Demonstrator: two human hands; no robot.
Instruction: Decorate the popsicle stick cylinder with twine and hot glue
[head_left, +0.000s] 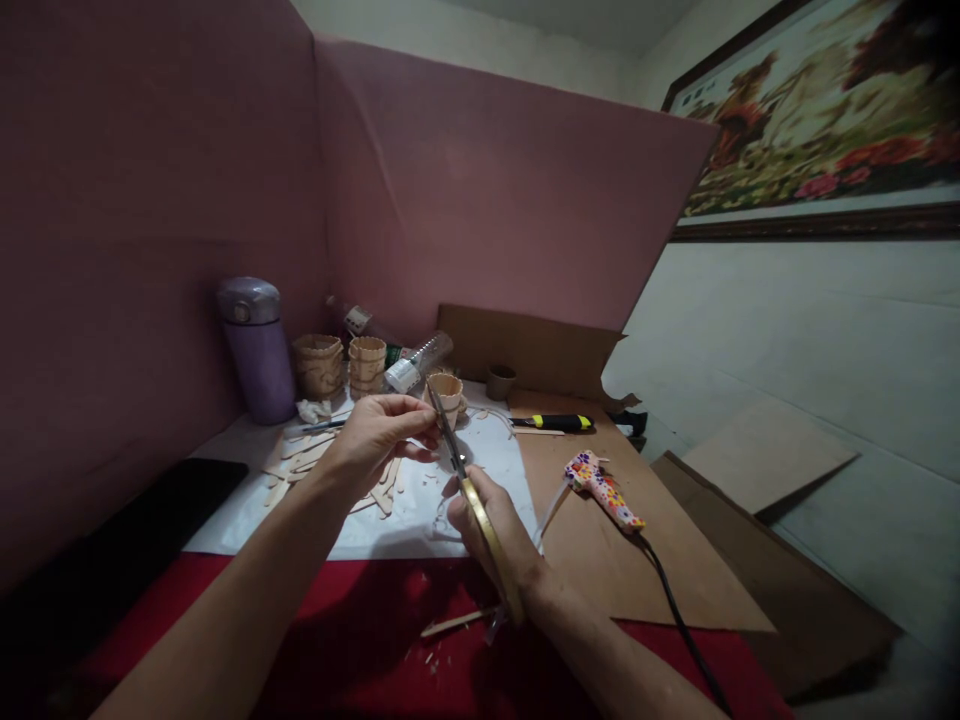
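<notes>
My right hand (499, 515) is closed around the gold handle of a pair of scissors (450, 440), whose dark blades point up and away from me. Close by the blade tips, my left hand (386, 425) has its thumb and forefinger pinched together. Whatever is between those fingers is too small to make out. Below and left of that hand, flat wooden craft sticks (382, 497) lie scattered on white paper (352, 540). Just behind the blades stands a small wooden cup (447, 390) with a scalloped rim, partly covered by them.
A floral hot glue gun (600, 490) with a black cord lies on cardboard (585, 570) at right, below a black-and-yellow tool handle (559, 422). Behind are wooden cups (319, 368), a clear plastic bottle (420, 362) and a purple flask (260, 360). A loose stick (459, 622) lies on red cloth.
</notes>
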